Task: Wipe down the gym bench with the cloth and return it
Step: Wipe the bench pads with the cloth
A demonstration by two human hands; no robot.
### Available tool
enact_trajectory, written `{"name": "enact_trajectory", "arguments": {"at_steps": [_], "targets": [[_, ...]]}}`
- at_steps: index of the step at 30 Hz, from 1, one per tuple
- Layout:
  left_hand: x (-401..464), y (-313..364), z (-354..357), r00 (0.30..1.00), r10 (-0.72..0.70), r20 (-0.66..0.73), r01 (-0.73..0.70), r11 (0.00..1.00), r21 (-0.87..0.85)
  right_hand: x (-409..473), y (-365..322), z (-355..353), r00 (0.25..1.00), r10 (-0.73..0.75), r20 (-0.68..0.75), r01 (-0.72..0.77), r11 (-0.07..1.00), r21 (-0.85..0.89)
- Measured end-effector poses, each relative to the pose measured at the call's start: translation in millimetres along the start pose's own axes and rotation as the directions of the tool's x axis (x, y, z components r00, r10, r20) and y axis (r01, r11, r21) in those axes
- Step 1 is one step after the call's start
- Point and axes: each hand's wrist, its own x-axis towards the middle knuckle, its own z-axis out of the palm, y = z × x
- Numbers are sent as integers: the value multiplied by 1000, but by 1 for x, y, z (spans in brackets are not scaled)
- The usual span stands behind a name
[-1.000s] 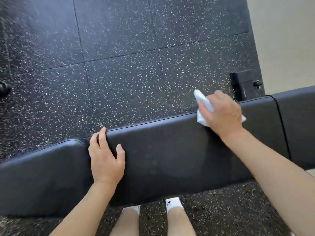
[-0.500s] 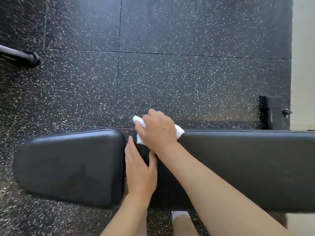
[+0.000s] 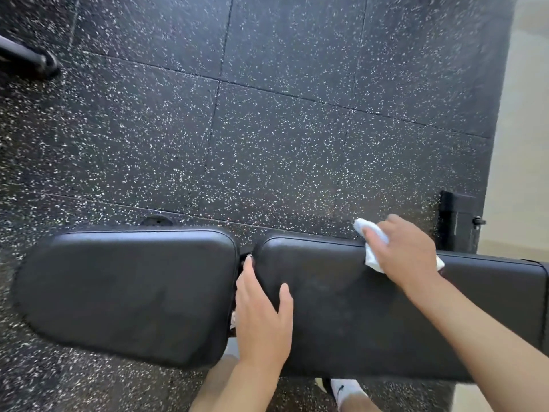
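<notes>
The gym bench (image 3: 341, 307) runs across the lower half of the frame, upholstered in black padded vinyl with a dull sheen. It has two pads: a shorter seat pad (image 3: 127, 292) with rounded corners at lower left, and a long back pad (image 3: 371, 316) reaching the right edge, with a narrow gap between them. The cloth (image 3: 375, 248) is white and crumpled, lying on the far edge of the back pad at centre right, mostly covered by the right hand (image 3: 407, 251) that presses on it.
</notes>
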Motion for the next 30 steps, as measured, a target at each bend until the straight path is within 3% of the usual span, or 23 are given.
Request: {"name": "enact_trajectory", "arguments": {"at_steps": [4, 7, 11, 14, 18, 23, 26, 30], "targets": [[3, -4, -3, 998, 52, 23, -52, 999, -4, 3, -86, 20, 997, -74, 6, 74, 997, 14], [14, -3, -10, 972, 229, 44, -233, 963, 137, 9, -147, 25, 980, -199, 3, 198, 976, 89], [37, 13, -11, 952, 297, 71, -305, 931, 199, 13, -161, 26, 957, -287, 54, 274, 946, 171], [50, 33, -3, 909, 407, 88, -412, 850, 327, 13, -116, 22, 957, -288, 25, 277, 938, 208], [57, 56, 19, 854, 504, 127, -485, 685, 544, 6, 3, 18, 970, -212, -120, 224, 970, 98], [56, 91, 71, 843, 527, 105, -473, 636, 610, 5, 155, 2, 992, -63, -107, 67, 997, 30], [51, 101, 88, 865, 501, 26, -394, 648, 652, 6, 175, 6, 987, -35, -159, 39, 999, 21], [51, 99, 89, 854, 520, 16, -393, 626, 673, 4, 127, 10, 977, -42, -209, 56, 997, 62]]}}
